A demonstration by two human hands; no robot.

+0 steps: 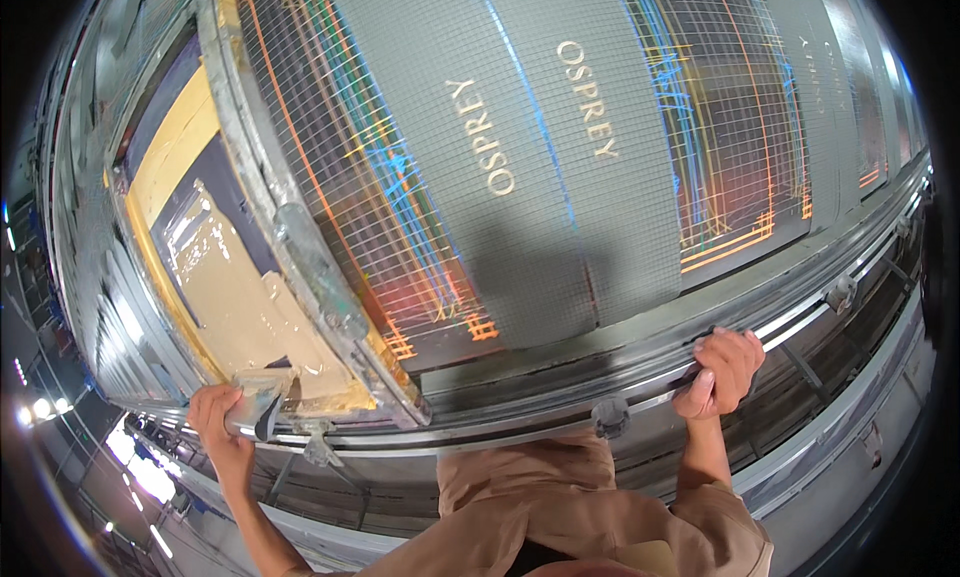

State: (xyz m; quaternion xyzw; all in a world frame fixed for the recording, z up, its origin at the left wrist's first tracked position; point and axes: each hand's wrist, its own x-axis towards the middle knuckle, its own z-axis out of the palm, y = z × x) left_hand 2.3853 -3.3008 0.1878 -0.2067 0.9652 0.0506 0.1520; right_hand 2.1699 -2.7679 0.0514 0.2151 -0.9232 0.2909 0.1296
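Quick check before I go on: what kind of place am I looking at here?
Likely a screen-printing workshop. A long metal table carries printed grey fabric, a framed mesh screen smeared with pale ink lies on it, and the left hand grips the screen's corner while the right hand holds the table rail.

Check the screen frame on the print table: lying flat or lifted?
Lifted at the left edge: screen frame tilts off the table rail, showing beige ink beneath. Left hand grips its corner; right hand holds the rail.
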